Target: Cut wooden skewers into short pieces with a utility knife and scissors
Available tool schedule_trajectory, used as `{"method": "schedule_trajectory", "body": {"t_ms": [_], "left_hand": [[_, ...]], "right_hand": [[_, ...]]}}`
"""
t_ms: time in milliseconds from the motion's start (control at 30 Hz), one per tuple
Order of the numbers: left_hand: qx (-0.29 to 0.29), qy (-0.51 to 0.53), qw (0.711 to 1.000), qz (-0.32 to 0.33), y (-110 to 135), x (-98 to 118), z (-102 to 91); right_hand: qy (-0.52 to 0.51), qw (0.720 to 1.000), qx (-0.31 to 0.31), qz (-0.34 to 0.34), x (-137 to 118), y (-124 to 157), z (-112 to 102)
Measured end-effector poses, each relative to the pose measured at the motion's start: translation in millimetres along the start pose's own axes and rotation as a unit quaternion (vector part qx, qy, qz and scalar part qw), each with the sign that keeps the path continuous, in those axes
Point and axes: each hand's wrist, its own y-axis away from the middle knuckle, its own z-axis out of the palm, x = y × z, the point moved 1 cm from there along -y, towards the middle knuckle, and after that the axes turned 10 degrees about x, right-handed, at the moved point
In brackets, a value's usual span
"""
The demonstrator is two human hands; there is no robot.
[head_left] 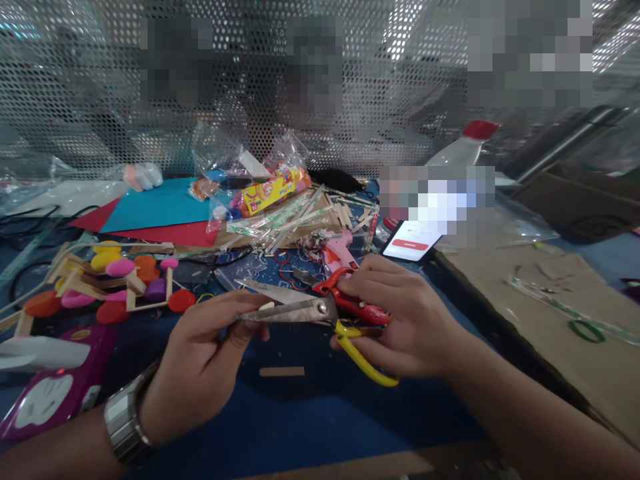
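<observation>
My right hand (400, 320) is closed around the handles of scissors (295, 310), one of them yellow. Red handles also show by its fingers; I cannot tell whether they all belong to the same tool. The blades stand apart and point left toward my left hand (210, 360). Its thumb and fingers pinch a small pale piece (267, 307) at the blades, and most of that piece is hidden. Below the blades, a short flat wooden stick (281, 371) with one rounded end lies on the blue table (310, 420).
At left stand wooden-stick builds with colourful round pieces (120, 268) and a purple device (55, 393). Behind my hands are a pink glue gun (339, 250), loose sticks (345, 213), blue sheets (165, 203) and a lit phone (415, 239). Cardboard (545, 313) lies at right.
</observation>
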Motion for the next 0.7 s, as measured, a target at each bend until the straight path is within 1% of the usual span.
{"method": "schedule_trajectory", "body": {"t_ms": [267,500,700], "left_hand": [[-0.007,-0.005,1.0,0.011,-0.8,0.9,-0.1],[0.002,0.006,1.0,0.015,-0.4,-0.5,0.4],[0.004,0.0,1.0,-0.016,0.5,0.3,-0.3]], "right_hand": [[-0.013,1.0,-0.003,-0.01,-0.4,-0.8,1.1],[-0.008,1.0,-0.002,-0.011,-2.0,-1.2,1.8],[-0.002,1.0,0.0,-0.013,-2.3,-2.3,1.1]]}}
